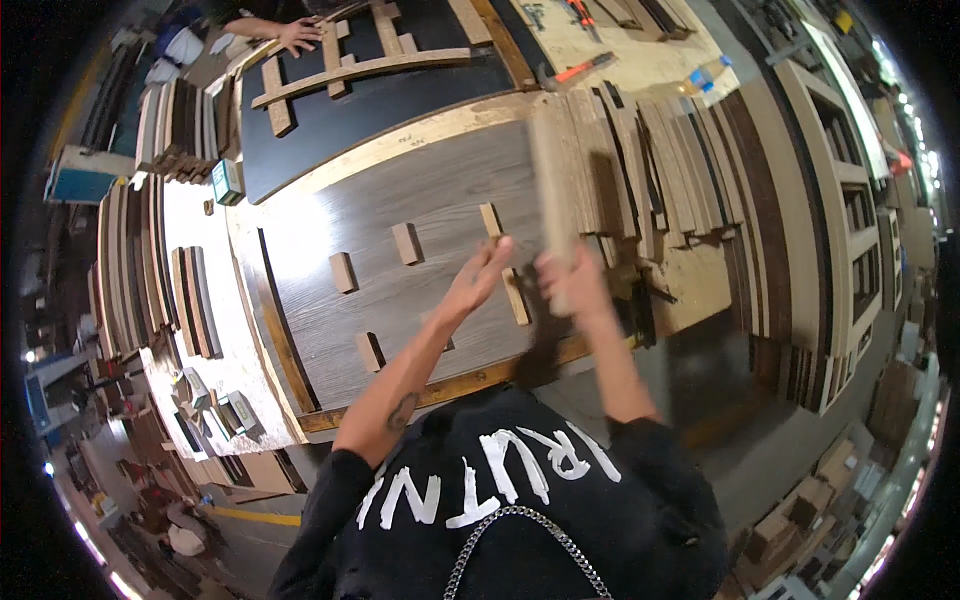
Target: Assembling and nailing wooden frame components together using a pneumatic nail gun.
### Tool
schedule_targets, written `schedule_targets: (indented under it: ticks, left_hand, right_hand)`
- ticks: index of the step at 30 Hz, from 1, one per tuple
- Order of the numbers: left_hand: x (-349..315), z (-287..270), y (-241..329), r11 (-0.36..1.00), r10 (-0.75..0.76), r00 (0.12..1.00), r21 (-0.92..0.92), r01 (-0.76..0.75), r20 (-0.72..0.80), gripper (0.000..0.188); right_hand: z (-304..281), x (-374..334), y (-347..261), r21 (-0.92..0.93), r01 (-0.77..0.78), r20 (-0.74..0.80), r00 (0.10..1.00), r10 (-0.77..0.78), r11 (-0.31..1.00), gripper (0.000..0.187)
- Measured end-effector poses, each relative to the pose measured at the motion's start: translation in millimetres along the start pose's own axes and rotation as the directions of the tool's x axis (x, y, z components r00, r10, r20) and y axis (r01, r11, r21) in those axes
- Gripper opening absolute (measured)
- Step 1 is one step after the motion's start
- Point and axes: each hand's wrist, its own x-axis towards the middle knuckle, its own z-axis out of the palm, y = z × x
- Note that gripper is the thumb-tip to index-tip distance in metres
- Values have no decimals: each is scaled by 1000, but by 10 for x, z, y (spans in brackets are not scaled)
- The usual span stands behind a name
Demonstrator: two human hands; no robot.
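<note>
Workshop clutter surrounds the bench where I stand watching, with stacked planks (580, 150) along its right side. Seen in the head view, a grey wood-grain panel (395, 295) lies on the bench in front of a person in a black top (620, 520) with a silver chain (515, 511). Small wooden blocks (407, 243) sit spaced apart across the panel, some chunky, two slimmer. The person's right hand (577, 280) grips the near end of a long pale board (551, 185), fingers wrapped around it; the board is raised at the panel's right edge, its outline blurred. The left hand (480, 277) hangs over the panel, fingers extended and close together, its tips near a slim block; whether they touch is hard to tell. Beyond, a co-worker's hand (298, 36), fingers spread, is beside a ladder-like wooden frame (370, 72) on a dark panel (400, 105).
</note>
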Motion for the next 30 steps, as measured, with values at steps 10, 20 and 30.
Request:
schedule_targets:
  ticks: [10,20,30]
  left_hand:
    - [892,1215,-16,650,276,960,745,-147,-51,74]
    - [234,-3,-147,801,-109,958,-547,242,264,36]
    - [-1707,-982,-1268,947,-97,880,228,225,-465,43]
  right_hand:
    - [-1871,726,-389,-945,-224,-326,644,-692,237,51]
    - [-1825,1033,318,-965,-69,-176,885,-431,252,38]
    - [-197,-91,357,-661,341,-100,843,-529,668,40]
